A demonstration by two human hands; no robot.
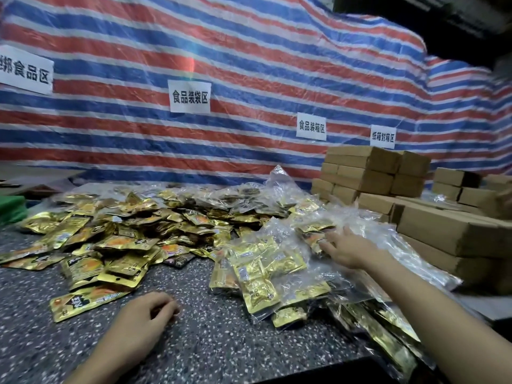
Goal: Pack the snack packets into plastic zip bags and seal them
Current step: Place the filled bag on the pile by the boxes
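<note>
A red, white and blue striped plastic tarpaulin hung as the back wall, creased and shining under light from above. Four white paper signs with black Chinese characters were stuck to it: one at the far left, one near the middle, and two smaller ones to the right. Below lay a dark grey, white-speckled tabletop. Stacked brown cardboard boxes stood at the right against the tarpaulin, and a green folded cloth-like thing sat at the left edge.

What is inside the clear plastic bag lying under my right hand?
Gold foil snack packets show through the clear plastic zip bag that the right hand rests on. What lies beneath that bag is covered.
</note>
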